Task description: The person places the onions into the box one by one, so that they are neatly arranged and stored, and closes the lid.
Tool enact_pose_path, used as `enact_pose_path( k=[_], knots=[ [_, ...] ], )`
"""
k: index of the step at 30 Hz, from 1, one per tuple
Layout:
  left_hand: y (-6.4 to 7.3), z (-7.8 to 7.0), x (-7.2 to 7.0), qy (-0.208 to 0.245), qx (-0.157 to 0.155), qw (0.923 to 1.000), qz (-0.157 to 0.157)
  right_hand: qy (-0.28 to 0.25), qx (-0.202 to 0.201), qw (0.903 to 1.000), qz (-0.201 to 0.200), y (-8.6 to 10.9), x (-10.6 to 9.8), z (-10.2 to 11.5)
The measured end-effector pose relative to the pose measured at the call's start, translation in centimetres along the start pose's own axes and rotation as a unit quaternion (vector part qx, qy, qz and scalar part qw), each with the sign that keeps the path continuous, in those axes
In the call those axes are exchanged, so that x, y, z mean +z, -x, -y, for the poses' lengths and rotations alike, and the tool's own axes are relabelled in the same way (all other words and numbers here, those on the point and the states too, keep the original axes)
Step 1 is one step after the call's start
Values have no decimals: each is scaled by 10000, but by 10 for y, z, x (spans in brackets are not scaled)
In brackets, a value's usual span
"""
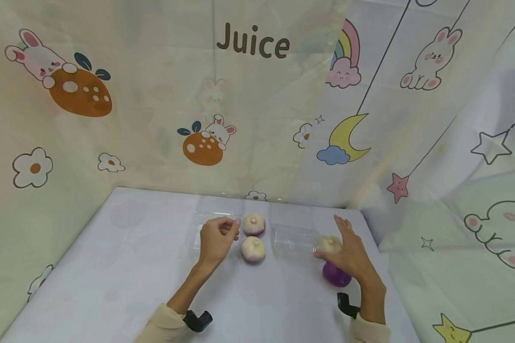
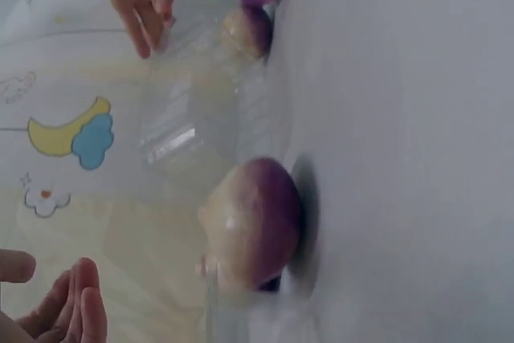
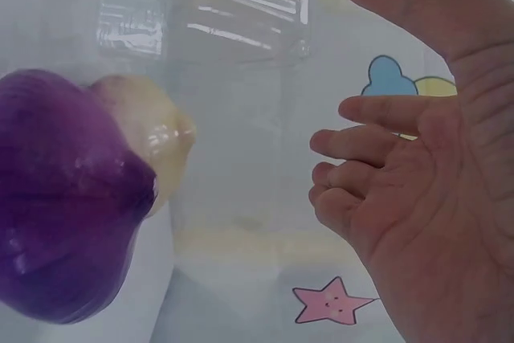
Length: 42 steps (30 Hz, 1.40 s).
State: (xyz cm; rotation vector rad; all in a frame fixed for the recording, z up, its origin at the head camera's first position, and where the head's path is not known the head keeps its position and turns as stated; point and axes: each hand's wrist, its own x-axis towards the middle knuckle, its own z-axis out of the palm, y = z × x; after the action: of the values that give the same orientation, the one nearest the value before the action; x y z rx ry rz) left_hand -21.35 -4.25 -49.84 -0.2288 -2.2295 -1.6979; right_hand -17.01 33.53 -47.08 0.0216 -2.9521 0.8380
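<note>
My left hand [image 1: 216, 238] hovers over a clear plastic box [image 1: 193, 238] on the left, its fingers bent and holding nothing. In the left wrist view a gap shows between its thumb and fingers [image 2: 90, 311]. Right beside this hand, two white-and-purple onions [image 1: 253, 250] sit one behind the other. My right hand [image 1: 349, 250] is spread in the air with nothing in it, palm facing inward in the right wrist view. Below it lie a white-topped onion [image 3: 148, 130], partly hidden in the head view, and a deep purple onion [image 3: 64, 198].
A second clear plastic box [image 1: 293, 238] with its lid raised stands right of the middle onions. The white table [image 1: 111, 271] backs onto a printed cloth [image 1: 154, 95] that hangs behind its far edge and along the sides.
</note>
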Motion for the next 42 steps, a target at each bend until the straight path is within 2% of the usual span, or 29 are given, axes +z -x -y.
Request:
enact_pose_path(
  k=[2, 5, 11, 17, 27, 31, 42],
  knots=[
    [4, -4, 11, 500, -365, 9979, 201, 43, 4, 10000, -62, 2, -1, -4],
    [9, -8, 28, 927, -780, 9917, 422, 141, -67, 9997, -198, 4, -1, -9],
    [15, -14, 52, 1336, -1216, 9817, 602, 153, -187, 9986, -481, 8, -6, -16],
    [16, -17, 66, 1615, -1693, 9703, 621, 189, -185, 9983, -518, 12, -9, -24],
    [13, -19, 80, 1600, -2126, 9628, 478, 36, -331, 9978, -576, 26, -6, -42],
    [13, -18, 84, 1655, -2256, 9589, 477, -84, -267, 9980, -572, 32, -3, -46],
    [14, -18, 97, 1908, -2373, 9513, 476, -115, -204, 9973, -699, 43, 8, -57]
  ],
)
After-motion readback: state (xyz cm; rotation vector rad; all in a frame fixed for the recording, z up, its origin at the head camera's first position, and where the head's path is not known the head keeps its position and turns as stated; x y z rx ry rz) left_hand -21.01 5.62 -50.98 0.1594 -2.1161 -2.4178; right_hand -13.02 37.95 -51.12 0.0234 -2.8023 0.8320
